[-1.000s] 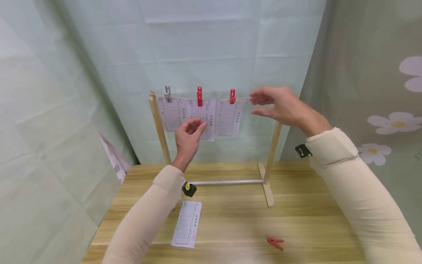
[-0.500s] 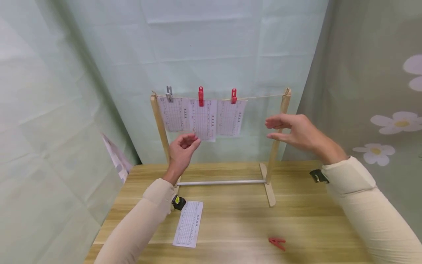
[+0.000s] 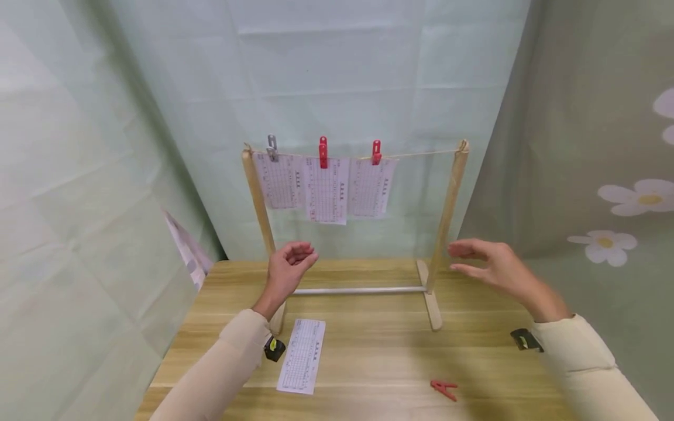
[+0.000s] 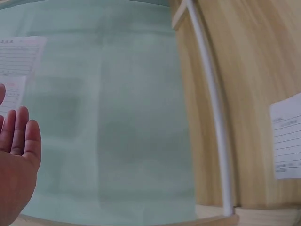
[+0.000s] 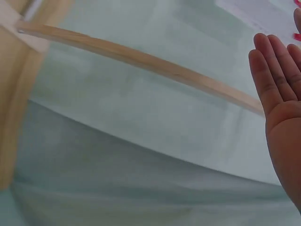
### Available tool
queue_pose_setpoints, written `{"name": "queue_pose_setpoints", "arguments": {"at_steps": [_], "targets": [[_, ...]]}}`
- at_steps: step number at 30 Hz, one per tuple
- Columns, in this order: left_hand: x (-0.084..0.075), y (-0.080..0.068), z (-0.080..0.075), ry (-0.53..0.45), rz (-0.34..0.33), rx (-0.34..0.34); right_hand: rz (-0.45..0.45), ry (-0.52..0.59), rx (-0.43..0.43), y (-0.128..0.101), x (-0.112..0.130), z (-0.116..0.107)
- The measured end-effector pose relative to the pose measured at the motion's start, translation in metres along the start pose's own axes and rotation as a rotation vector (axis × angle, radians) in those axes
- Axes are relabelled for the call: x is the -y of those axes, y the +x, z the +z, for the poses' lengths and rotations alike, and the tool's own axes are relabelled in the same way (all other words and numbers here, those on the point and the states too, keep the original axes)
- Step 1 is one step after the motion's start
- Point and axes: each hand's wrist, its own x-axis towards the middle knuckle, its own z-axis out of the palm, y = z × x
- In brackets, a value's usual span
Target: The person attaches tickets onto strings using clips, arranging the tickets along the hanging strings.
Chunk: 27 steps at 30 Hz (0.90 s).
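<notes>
Three printed paper slips hang from a string (image 3: pixel 429 154) on a wooden stand: a left slip (image 3: pixel 281 184) under a silver clip (image 3: pixel 272 148), a middle slip (image 3: pixel 326 193) under a red clip (image 3: pixel 323 153), and a right slip (image 3: pixel 371 187) under another red clip (image 3: pixel 376 152). My left hand (image 3: pixel 286 269) is in the air before the stand's left post, fingers relaxed, holding nothing. Beside the right post (image 3: pixel 447 216) my right hand (image 3: pixel 489 266) has its fingers extended and thumb apart, also holding nothing. Both wrist views show bare palms.
A fourth printed slip (image 3: pixel 302 356) lies on the wooden table (image 3: pixel 379 351) at front left. A loose red clip (image 3: pixel 444 389) lies at front right. The stand's white crossbar (image 3: pixel 363 290) runs low between its feet. Pale cloth (image 3: pixel 368 70) hangs behind.
Both hands have come down from the string level, away from the hanging slips. The right hand has also moved right, the left slightly left. The slips and clips stay in place.
</notes>
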Motion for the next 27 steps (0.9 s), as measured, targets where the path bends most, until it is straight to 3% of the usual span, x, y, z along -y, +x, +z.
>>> {"name": "queue_pose_setpoints", "arguments": {"at_steps": [9, 16, 27], "targets": [[0.033, -0.022, -0.011, 0.033, -0.060, 0.027, 0.092, 0.021, -0.020, -0.050, -0.022, 0.031], [0.060, -0.044, -0.021, 0.054, -0.180, 0.053, 0.220, 0.082, 0.007, -0.089, -0.033, 0.056], [0.096, -0.062, -0.028, 0.117, -0.227, 0.073, 0.356, 0.264, -0.008, -0.123, -0.047, 0.089]]}}
